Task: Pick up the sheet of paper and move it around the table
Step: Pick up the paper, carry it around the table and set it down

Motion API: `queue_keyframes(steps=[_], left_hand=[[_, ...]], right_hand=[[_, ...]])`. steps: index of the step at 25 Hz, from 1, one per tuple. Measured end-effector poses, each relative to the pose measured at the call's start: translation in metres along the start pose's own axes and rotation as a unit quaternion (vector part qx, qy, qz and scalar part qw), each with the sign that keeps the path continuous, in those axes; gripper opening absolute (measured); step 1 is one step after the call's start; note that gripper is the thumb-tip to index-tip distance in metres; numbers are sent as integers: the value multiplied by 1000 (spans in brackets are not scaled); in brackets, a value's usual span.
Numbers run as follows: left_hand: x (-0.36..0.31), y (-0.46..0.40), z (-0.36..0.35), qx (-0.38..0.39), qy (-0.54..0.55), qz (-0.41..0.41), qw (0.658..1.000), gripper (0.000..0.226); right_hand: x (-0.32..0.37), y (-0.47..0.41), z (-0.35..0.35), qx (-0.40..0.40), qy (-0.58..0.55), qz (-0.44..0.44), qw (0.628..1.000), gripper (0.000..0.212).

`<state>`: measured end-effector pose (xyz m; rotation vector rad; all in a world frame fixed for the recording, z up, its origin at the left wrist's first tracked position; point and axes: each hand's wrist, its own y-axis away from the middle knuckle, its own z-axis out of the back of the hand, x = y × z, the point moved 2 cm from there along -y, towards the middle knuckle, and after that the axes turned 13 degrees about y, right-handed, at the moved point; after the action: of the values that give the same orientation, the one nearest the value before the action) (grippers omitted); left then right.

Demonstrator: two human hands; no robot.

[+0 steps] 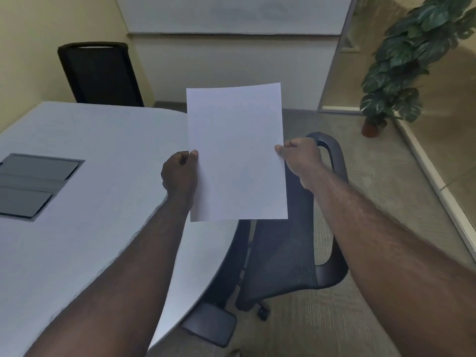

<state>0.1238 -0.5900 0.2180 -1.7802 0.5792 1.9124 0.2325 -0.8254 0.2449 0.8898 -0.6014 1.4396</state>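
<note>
1. Already the blank white rectangular sheet of paper (237, 153) is off the pale grey rounded tabletop (90, 176), held up over its edge at about 3 o'clock.
2. Left hand (180, 173) and right hand (298, 158) each have fingers closed, pinching a long side of the sheet.
3. Pick-up looks done; carrying it around the tabletop is what seems left.

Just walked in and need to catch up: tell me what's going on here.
A person is holding a blank white sheet of paper up in the air with both hands. The left hand pinches its left edge, the right hand its right edge. The sheet is off the white table, hanging over the table's rounded end and a dark office chair tucked beside it.
</note>
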Motion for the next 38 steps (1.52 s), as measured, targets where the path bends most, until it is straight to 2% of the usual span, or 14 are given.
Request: queue_keyframes(steps=[4, 7, 10, 16, 19, 24, 27, 28, 34, 38], left_hand=[[1, 5, -14, -27, 8, 9, 1000, 22], [3, -2, -19, -51, 12, 15, 999, 23], [12, -12, -16, -92, 4, 21, 996, 23], [28, -29, -6, -173, 10, 46, 984, 24], [30, -32, -3, -213, 11, 57, 975, 26], [40, -17, 2, -279, 8, 87, 956, 26], [45, -2, -5, -315, 1, 96, 944, 26], [46, 3, -9, -330, -1, 95, 939, 26], [47, 20, -31, -409, 2, 99, 907, 27], [59, 22, -27, -442, -6, 116, 890, 29]], right_hand=[[4, -24, 12, 44, -7, 15, 999, 16], [9, -51, 7, 68, 6, 34, 997, 18], [17, -78, -8, 119, 27, 61, 991, 21], [42, -124, -54, 207, 54, 99, 972, 12], [53, -146, -77, 234, 57, 110, 964, 22], [61, -169, -113, 303, 66, 155, 938, 44], [65, -179, -128, 344, 79, 177, 919, 19], [67, -183, -130, 355, 80, 187, 912, 19], [67, -203, -145, 428, 90, 250, 864, 47], [66, -202, -170, 457, 107, 275, 839, 51]])
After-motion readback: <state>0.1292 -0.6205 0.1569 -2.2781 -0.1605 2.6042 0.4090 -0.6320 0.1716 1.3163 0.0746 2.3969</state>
